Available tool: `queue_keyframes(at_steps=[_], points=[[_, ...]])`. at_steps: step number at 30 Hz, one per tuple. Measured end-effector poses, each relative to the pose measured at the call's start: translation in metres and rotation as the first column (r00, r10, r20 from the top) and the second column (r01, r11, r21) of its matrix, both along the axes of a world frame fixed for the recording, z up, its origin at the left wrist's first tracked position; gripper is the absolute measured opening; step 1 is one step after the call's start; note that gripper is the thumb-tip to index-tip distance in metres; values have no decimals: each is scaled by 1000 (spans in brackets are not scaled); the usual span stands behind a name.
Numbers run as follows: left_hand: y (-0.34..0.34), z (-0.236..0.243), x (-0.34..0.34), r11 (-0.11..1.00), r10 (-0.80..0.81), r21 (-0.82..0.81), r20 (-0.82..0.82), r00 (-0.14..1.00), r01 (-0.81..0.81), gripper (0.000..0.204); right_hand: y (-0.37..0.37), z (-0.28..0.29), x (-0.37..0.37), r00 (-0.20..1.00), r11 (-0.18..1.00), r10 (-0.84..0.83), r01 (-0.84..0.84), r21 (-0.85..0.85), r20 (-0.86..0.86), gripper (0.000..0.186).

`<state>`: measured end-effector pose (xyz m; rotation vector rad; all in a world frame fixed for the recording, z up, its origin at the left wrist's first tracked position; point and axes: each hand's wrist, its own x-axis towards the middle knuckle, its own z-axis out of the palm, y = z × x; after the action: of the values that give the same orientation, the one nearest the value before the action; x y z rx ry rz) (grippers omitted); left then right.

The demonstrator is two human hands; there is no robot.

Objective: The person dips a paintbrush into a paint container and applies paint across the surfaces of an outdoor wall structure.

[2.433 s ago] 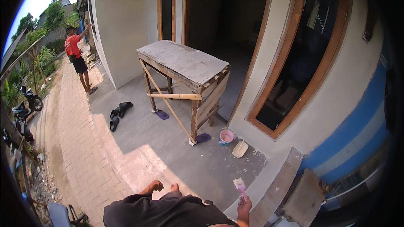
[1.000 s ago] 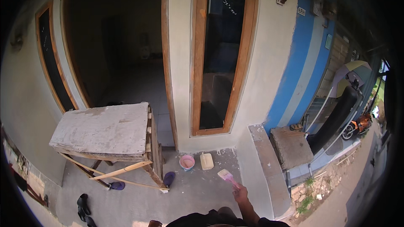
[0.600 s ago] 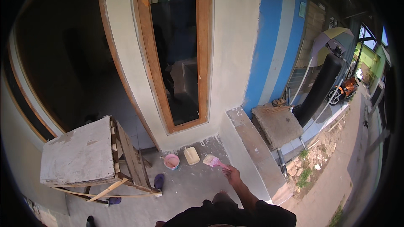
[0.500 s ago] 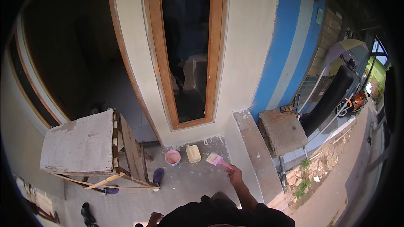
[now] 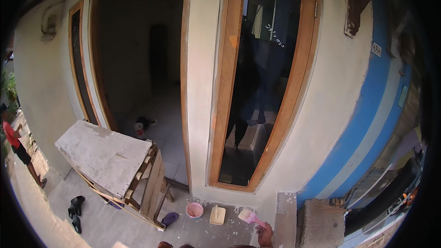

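Note:
In my right hand (image 5: pixel 265 235), fingers closed round its pink handle, is a wide paintbrush (image 5: pixel 248 216) with pale bristles, held up and pointing to the left. Just left of the brush, a shallow cream container (image 5: pixel 217 215) with a handle-like strip across it sits on the paint-spotted floor. Beside that stands a small pink bucket (image 5: pixel 195 210) with pinkish contents. Only a sliver of my left hand (image 5: pixel 164 245) shows at the lower edge; its fingers are not clear.
A wooden stand (image 5: pixel 110 154) with a pale top is at left, purple sandals (image 5: pixel 169 219) and black shoes (image 5: pixel 76 209) near it. Ahead are a doorway, cream wall (image 5: pixel 202 87) and wood-framed window (image 5: pixel 262 82). A low ledge (image 5: pixel 286 216) borders the right. A person (image 5: pixel 18 142) stands far left.
My view has tilted up and swung left, so more doorway and wall shows and the things sit lower in the picture. My right hand still holds the paintbrush.

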<state>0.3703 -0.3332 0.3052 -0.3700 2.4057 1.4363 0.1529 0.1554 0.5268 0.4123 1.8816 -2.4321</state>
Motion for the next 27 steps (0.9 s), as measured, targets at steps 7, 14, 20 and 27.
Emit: queue_keyframes(at_steps=[7, 14, 20, 27], points=[[-30, -3, -82, 994, 84, -84, 235, 968, -66, 20, -18, 6, -85, 944, 956, 200, -129, 263, -262, 33], [-44, -16, -128, 916, -136, -284, 442, 887, 282, 17, -81, 34, -129, 1000, 947, 23, -15, -321, 20, 52], [-54, -38, -150, 284, -360, -959, -103, 927, 3, 32, -154, 23, -169, 986, 915, 165, -146, -377, 19, 57], [-21, 15, -140, 104, 976, 377, 138, 167, -921, 30, -123, 19, -187, 934, 871, 357, -341, -353, -20, 58]])
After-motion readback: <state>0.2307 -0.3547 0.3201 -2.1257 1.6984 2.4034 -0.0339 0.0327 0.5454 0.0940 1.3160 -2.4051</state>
